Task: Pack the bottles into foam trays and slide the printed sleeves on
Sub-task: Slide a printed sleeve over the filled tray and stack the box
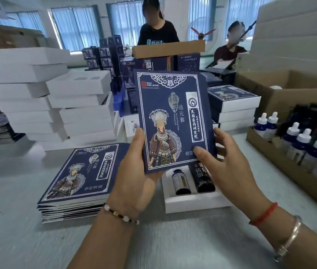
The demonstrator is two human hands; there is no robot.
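Both hands hold one dark blue printed sleeve (173, 117) upright above the table. My left hand (134, 171) grips its lower left edge, and my right hand (225, 162) pinches its lower right corner. Below the sleeve lies a white foam tray (192, 202) with two bottles in it: a small blue bottle (180, 181) and a black bottle (202, 177) side by side. The sleeve hides the tray's far end. A stack of flat sleeves (76, 175) lies to the left of the tray.
Empty white foam trays (80, 105) are piled at the back left. A cardboard box (289, 152) on the right holds several white-capped dropper bottles (299, 140). Sleeved finished packs (233, 101) are stacked behind. Two people work across the table.
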